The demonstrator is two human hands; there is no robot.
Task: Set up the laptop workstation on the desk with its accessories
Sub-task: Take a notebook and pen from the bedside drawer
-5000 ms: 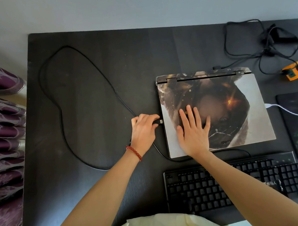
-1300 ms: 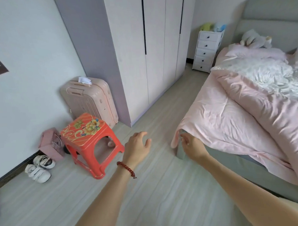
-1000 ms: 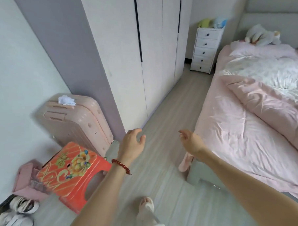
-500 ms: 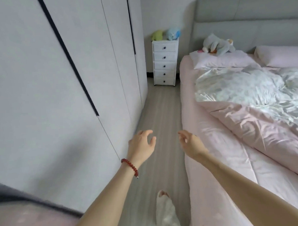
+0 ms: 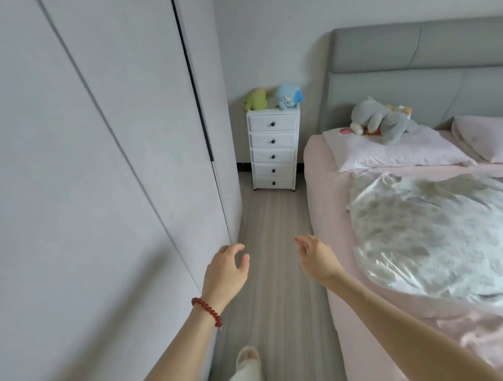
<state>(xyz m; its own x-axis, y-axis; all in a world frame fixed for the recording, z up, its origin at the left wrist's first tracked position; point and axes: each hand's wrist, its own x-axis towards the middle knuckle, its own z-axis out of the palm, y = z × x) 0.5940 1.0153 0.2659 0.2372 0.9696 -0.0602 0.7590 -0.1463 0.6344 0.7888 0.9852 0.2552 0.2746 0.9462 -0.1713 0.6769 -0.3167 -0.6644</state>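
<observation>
The desk, the laptop and its accessories are out of view. My left hand [image 5: 226,273], with a red bead bracelet on the wrist, hangs in the air over the floor with loosely curled fingers and holds nothing. My right hand [image 5: 315,256] is raised at the same height beside the bed's edge, fingers relaxed, also empty.
A narrow strip of wood floor [image 5: 275,224] runs between a grey wardrobe [image 5: 99,168] on the left and a pink bed [image 5: 419,240] on the right. A white drawer chest [image 5: 274,152] with plush toys stands at the far end. A slippered foot [image 5: 246,369] shows below.
I have turned from the desk and moved along the wardrobe into the aisle beside the bed. The stool and suitcase have left the view. Both hands stay raised and empty.
</observation>
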